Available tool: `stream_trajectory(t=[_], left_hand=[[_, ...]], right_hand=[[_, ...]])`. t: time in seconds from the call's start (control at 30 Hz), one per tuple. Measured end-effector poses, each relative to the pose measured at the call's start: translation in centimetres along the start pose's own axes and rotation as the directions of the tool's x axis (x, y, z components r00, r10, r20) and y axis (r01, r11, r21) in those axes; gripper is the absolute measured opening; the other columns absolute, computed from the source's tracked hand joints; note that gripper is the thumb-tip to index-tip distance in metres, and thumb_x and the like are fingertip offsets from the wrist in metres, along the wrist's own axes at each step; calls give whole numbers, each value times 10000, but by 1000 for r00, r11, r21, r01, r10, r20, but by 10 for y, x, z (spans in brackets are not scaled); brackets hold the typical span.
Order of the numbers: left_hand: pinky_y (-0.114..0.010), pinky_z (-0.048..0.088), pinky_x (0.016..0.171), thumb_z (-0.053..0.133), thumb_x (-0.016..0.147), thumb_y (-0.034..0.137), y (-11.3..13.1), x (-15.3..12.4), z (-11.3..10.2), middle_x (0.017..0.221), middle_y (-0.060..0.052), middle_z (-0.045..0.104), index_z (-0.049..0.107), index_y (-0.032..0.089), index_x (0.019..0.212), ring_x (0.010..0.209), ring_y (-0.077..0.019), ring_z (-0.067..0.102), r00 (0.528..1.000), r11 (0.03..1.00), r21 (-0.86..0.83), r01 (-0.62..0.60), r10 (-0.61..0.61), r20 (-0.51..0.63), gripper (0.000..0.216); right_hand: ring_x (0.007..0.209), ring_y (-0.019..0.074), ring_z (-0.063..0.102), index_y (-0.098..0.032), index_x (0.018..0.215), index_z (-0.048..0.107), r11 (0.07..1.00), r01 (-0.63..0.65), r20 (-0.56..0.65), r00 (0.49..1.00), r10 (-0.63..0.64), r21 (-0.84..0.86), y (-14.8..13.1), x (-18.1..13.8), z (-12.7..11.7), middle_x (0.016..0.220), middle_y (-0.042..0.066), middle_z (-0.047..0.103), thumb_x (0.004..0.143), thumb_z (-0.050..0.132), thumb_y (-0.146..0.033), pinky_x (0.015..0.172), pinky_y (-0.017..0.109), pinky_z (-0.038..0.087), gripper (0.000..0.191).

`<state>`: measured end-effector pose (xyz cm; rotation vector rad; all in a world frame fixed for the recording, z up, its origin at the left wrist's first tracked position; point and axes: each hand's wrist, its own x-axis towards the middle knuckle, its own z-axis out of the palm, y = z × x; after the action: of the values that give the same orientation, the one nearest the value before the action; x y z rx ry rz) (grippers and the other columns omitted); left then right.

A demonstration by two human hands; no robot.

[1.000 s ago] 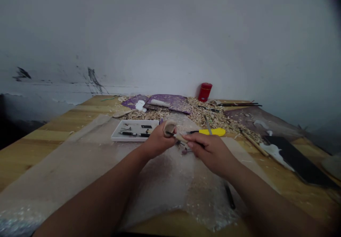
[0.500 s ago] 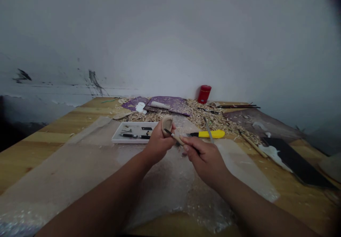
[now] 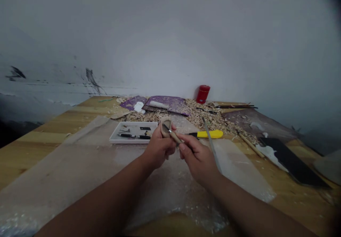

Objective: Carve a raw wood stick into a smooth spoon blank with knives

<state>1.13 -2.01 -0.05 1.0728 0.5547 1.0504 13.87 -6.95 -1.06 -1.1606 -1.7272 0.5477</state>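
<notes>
My left hand [image 3: 159,147] is closed around a small pale wooden piece [image 3: 167,121] with a rounded hollow, like a spoon bowl; its lower part is hidden by my fingers. In my right hand [image 3: 199,159] is a carving knife with a wooden handle [image 3: 174,137], gripped between thumb and fingers. The dark blade points up and left into the hollow and appears to touch the wood. Just beyond my right hand lies a yellow-handled knife [image 3: 210,134], with a thin metal rod [image 3: 209,134] crossing it.
A white tray [image 3: 114,137] with pens and small parts sits left of my hands. Wood shavings [image 3: 213,118] spread along the back, near purple sheets [image 3: 173,104] and a red can [image 3: 203,94]. Clear plastic sheeting [image 3: 87,173] covers the tabletop. Right lie a wooden stick [image 3: 250,144] and black slab [image 3: 293,162].
The wooden piece has turned so that its hollow shows more. My right hand has shifted slightly left, and the knife's blade now sits deeper over the hollow. The view has moved a little.
</notes>
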Motion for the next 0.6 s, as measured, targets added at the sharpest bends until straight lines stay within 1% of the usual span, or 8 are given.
stream_trajectory(t=[0.07, 0.13, 0.3, 0.4, 0.5, 0.6], left_hand=[[-151, 187, 347, 510, 512, 78, 1, 0, -2, 458, 105, 356, 400, 214, 822, 336, -21, 237, 1000, 1000, -5, 14, -14, 11, 356], [-153, 182, 346, 508, 520, 84, 2, 2, -6, 461, 103, 356, 407, 208, 815, 335, -20, 229, 1000, 1000, 5, 15, -15, 24, 336], [-162, 164, 355, 492, 541, 78, 3, 8, -17, 460, 100, 360, 418, 198, 794, 340, -22, 214, 998, 994, 108, 12, -18, 62, 290], [-167, 195, 385, 500, 535, 62, 3, 10, -20, 494, 92, 381, 434, 190, 775, 373, -26, 253, 997, 977, 214, -7, -9, 72, 280], [-178, 252, 443, 524, 526, 61, 4, 10, -21, 541, 73, 395, 449, 176, 735, 453, -47, 317, 995, 937, 343, -71, 43, 89, 250], [-192, 278, 489, 517, 537, 58, 4, 11, -21, 574, 56, 395, 455, 169, 712, 520, -69, 339, 987, 870, 468, -154, 109, 121, 216]], right_hand=[[541, 96, 516, -215, 1103, 463, 999, -15, 6, 1000, 15, 48, 3, 2, -3, 619, -30, 533, 830, 373, -265, 521, 218, 411, 292], [570, 103, 533, -210, 1079, 472, 999, -5, 8, 1000, 5, 39, 5, 4, -10, 631, -25, 555, 822, 389, -262, 548, 227, 417, 275], [594, 88, 550, -236, 988, 555, 982, 88, 109, 992, -71, -164, 2, 10, -33, 672, -33, 603, 806, 420, -233, 579, 213, 416, 227], [608, 80, 552, -245, 985, 572, 949, 155, 142, 983, -119, -275, -2, 11, -41, 712, -37, 621, 802, 428, -215, 581, 201, 406, 235], [578, 74, 543, -251, 967, 581, 933, 175, 171, 977, -125, -314, -6, 11, -45, 686, -46, 614, 803, 423, -200, 553, 189, 395, 234], [557, 71, 535, -252, 933, 588, 935, 179, 204, 972, -118, -308, -9, 10, -46, 655, -51, 604, 800, 417, -182, 529, 181, 386, 228]])
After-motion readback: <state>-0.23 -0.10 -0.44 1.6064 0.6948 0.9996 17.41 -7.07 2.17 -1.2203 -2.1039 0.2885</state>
